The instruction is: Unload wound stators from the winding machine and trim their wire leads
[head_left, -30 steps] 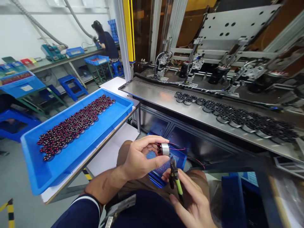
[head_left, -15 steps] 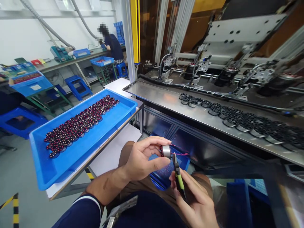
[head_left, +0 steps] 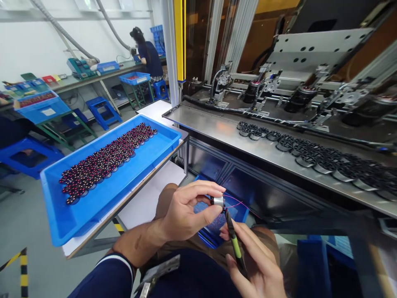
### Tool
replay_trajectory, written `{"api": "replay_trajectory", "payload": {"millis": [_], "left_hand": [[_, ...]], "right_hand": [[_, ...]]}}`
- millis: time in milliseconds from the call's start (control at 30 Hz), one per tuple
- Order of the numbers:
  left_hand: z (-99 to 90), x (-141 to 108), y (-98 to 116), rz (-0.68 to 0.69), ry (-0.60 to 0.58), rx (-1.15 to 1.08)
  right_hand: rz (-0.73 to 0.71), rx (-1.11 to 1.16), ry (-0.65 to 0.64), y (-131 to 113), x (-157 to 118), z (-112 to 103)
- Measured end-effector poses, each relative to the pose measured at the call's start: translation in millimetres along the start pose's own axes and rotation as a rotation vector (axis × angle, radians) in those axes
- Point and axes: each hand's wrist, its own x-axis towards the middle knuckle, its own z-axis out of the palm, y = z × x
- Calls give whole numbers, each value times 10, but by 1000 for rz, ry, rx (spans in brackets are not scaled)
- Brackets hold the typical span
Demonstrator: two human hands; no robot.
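Between the thumb and fingers of my left hand (head_left: 189,209) is a small motor stator (head_left: 218,201) with a silvery ring and thin magenta wires (head_left: 238,203) trailing off to the right. My right hand (head_left: 256,256) is wrapped round a pair of cutting pliers (head_left: 235,242) with green and black handles. The plier tips are right by the lower right side of the stator, near the wires. Whether the jaws touch a wire is too small to tell. Below both hands a blue bin (head_left: 209,240) holds small scraps.
To the left a blue tray (head_left: 149,159) on a table carries many wound stators (head_left: 108,159). Black-and-silver rings (head_left: 307,159) line the metal ledge (head_left: 204,120) of a machine at right. A co-worker (head_left: 150,58) sits at a far bench, near blue stools (head_left: 104,111).
The plier tips have moved lower and closer to the stator. The stator has turned slightly, and its wires now spread in a wider loop. The view has shifted a little.
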Motion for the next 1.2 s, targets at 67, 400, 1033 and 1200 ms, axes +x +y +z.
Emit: {"api": "replay_trajectory", "payload": {"millis": [67, 400, 1033, 1200], "left_hand": [[0, 4, 4, 6, -3, 14], [5, 9, 25, 28, 11, 87], [2, 10, 35, 112, -30, 175], [-10, 11, 34, 161, -57, 204]], "right_hand": [[-3, -5, 0, -4, -5, -6], [11, -13, 1, -14, -21, -23], [16, -76, 20, 48, -95, -29], [52, -11, 31, -8, -34, 0]]}}
